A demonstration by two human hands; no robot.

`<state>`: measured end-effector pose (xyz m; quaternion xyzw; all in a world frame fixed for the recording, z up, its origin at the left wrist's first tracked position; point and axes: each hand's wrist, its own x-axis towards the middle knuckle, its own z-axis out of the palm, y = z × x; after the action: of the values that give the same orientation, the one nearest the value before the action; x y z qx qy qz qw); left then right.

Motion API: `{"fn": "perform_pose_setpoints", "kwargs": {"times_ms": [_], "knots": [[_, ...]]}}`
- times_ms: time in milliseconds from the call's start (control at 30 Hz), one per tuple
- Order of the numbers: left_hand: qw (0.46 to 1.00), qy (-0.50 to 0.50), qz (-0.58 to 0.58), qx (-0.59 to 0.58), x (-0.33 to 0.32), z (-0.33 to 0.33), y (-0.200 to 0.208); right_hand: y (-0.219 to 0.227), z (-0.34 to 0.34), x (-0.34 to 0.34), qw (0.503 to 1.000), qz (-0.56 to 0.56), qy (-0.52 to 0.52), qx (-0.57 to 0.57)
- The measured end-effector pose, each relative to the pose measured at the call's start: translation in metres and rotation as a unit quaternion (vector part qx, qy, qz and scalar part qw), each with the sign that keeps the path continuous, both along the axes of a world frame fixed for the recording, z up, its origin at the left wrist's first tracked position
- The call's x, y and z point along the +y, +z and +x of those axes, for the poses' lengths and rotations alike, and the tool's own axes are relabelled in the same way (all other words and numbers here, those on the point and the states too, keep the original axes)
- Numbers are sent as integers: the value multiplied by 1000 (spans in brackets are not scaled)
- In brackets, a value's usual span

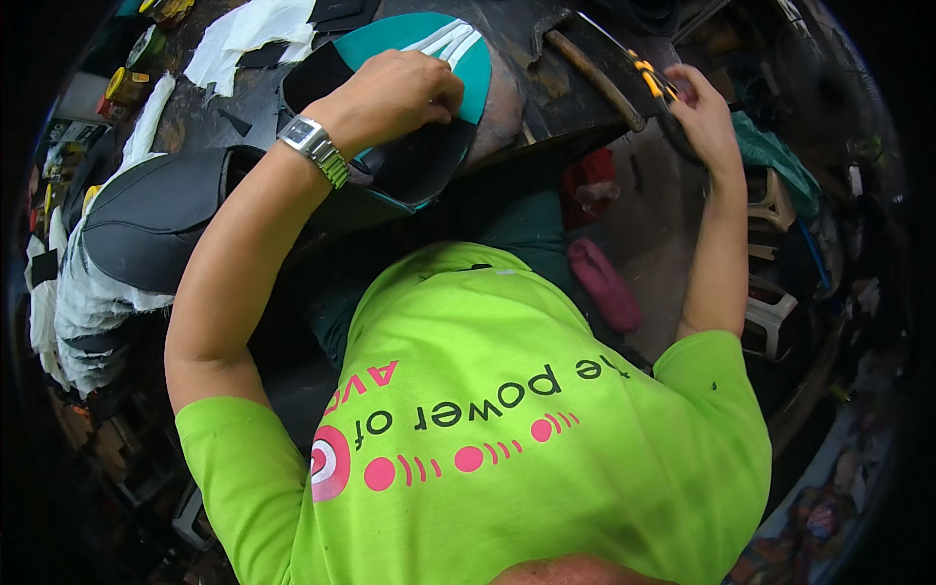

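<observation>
My left hand [408, 90], with a metal watch [317, 148] on the wrist, is closed with its fingers curled down at a teal and black piece [475, 83] that looks like a shoe upper. White strips run across its teal part, and a dark hollow opens below my fingers. The hand hides what the fingertips pinch. Out to the right, my right hand [704, 115] is closed on the yellow and black handle of what looks like scissors [643, 73]. Their long thin metal blade points away to the upper left, apart from the upper.
A wooden-handled tool [595, 78] lies near the dark table's edge. White cloth scraps [255, 39] are at the back left. Black uppers [156, 219] with white lining are stacked at left, near several small jars [127, 86]. A maroon bundle [603, 283] lies below the table.
</observation>
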<state>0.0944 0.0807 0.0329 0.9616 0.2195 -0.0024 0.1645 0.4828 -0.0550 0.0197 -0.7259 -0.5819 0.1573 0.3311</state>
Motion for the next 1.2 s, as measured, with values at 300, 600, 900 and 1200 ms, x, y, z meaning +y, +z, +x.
{"fn": "perform_pose_setpoints", "kwargs": {"times_ms": [300, 600, 900, 1200], "knots": [[999, -38, 12, -15, 1, 2, -9, 10, -144, -83, 995, 0, 94, -13], [983, -47, -150, -95, 11, -19, -4, 6, -152, -80, 972, -105, 141, -155], [986, 15, -166, -20, 22, -5, -5, 31, -128, -72, 944, -256, 126, 168], [985, 14, -165, -42, 18, -3, -5, 34, -157, -53, 954, -248, 140, 88]]}}
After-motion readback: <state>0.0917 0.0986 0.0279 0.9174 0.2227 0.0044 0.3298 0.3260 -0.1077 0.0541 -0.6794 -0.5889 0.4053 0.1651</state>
